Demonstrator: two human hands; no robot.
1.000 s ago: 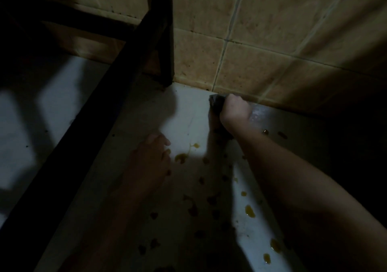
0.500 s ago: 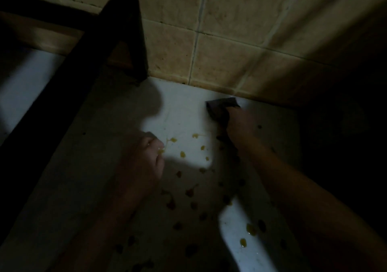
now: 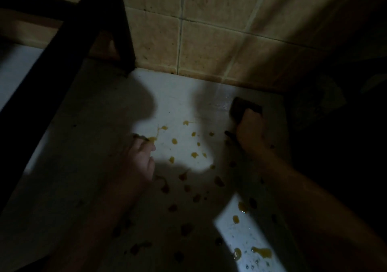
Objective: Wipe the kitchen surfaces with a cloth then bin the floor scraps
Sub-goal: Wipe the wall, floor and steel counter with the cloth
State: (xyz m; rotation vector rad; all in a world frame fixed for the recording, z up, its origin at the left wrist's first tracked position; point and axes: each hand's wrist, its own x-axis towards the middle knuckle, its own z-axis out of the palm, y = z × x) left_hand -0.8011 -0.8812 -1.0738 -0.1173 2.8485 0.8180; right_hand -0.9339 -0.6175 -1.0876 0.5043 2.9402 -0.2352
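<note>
Dim light, one bright patch at mid-frame.

Tiled wall (image 3: 209,41) fills the upper half. Below it the white surface (image 3: 178,87) runs to the bottom edge. A dark frame leg (image 3: 119,31) stands at upper left, its foot near the wall joint.

Right hand (image 3: 250,129), right of centre: fingers curled tight round a dark cloth (image 3: 240,106), which is pressed to the surface just short of the wall. A wet sheen shows left of the cloth.

Left hand (image 3: 136,163), left of centre, in shadow: fingers seem laid out flat on the surface, bracing, with nothing held that I can make out.

Yellow spots (image 3: 173,141) are scattered between the hands and down to the lower right, unwiped.

Judgement: wiping is underway, with most of it left. Best to draw the cloth from the wall towards the lower frame in overlapping passes, firm and flat, gathering the spots rather than smearing them, and to refold to a clean face.

Containers: none in view. No bin and no floor scraps appear.
</note>
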